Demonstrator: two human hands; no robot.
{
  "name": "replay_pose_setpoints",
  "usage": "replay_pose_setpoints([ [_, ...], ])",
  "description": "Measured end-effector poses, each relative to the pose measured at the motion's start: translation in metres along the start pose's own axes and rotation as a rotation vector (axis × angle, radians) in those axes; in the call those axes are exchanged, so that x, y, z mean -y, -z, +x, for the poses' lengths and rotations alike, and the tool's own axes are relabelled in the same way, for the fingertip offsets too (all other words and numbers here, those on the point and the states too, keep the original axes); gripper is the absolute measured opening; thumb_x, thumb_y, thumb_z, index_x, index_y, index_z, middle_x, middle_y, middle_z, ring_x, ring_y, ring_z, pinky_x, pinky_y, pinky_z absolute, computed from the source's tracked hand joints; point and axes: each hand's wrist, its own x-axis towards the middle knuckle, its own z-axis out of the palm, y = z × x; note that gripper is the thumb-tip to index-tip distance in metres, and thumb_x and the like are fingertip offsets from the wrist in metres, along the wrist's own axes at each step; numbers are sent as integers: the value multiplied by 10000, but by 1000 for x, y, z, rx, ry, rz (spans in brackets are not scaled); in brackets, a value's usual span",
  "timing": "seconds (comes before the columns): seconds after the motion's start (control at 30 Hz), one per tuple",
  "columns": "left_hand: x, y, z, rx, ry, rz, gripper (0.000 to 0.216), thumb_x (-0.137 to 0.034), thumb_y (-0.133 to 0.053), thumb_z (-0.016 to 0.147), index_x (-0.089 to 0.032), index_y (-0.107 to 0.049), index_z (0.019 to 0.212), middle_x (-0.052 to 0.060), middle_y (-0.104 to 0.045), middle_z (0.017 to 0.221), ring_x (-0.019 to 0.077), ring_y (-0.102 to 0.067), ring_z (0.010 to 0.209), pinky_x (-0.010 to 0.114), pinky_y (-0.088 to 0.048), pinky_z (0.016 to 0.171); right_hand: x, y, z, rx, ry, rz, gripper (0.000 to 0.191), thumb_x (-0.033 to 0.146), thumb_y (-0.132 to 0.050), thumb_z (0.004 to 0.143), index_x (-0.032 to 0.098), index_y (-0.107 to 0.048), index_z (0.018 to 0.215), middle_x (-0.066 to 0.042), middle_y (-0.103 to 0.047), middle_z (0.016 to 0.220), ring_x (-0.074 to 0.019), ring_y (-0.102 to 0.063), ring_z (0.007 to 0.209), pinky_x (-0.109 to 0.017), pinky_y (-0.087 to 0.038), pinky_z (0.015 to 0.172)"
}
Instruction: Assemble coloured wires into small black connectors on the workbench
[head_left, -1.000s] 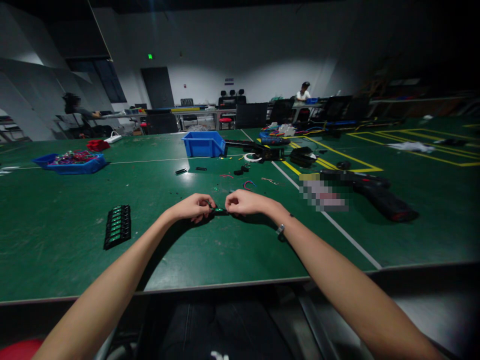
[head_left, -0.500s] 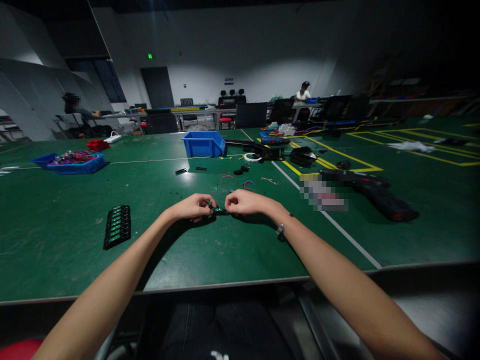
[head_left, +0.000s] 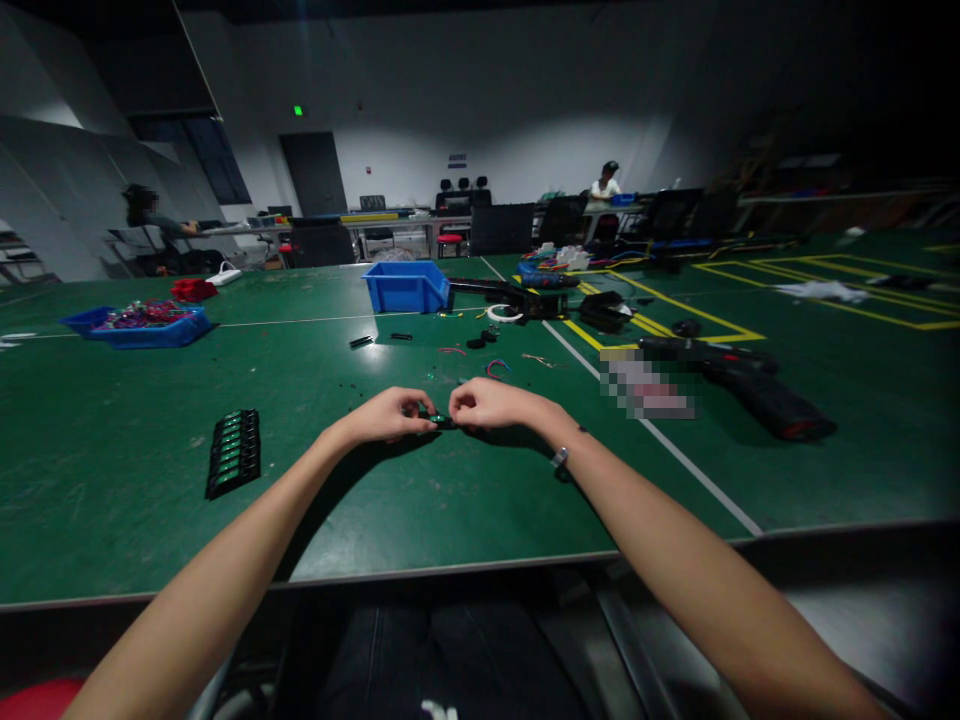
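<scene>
My left hand and my right hand meet over the green table, fingers curled. Between them they pinch a small black part with a green spot, which rests low on the table top. Most of that part is hidden by my fingertips. A black tray of several similar green-and-black parts lies to the left of my left forearm.
A blue bin stands further back, with loose wires and small black pieces near it. A flat blue tray of coloured parts sits far left. Black tools lie to the right. Two people sit at distant tables.
My hands have drawn slightly closer together over the small part; otherwise nothing has visibly moved.
</scene>
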Motion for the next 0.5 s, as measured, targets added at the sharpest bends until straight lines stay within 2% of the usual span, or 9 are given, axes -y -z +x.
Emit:
replay_pose_setpoints([
  [0.33, 1, 0, 1, -1, -24, 25, 379, -447, -652, 851, -148, -666, 1083, -26, -555, 647, 62, -431, 401, 164, -302, 364, -4, 0, 1, 6, 9, 13, 204, 247, -539, 784, 150, -684, 890, -37, -674, 717, -119, -547, 541, -219, -381, 514],
  [0.5, 2, -2, 1, -8, -14, 18, 374, -444, -649, 852, -149, -665, 1082, -28, -548, 644, 65, -424, 407, 167, -297, 362, -7, 0, 3, -9, 60, -21, 229, 253, -538, 792, 152, -702, 915, -34, -668, 726, -129, -546, 576, -225, -375, 527],
])
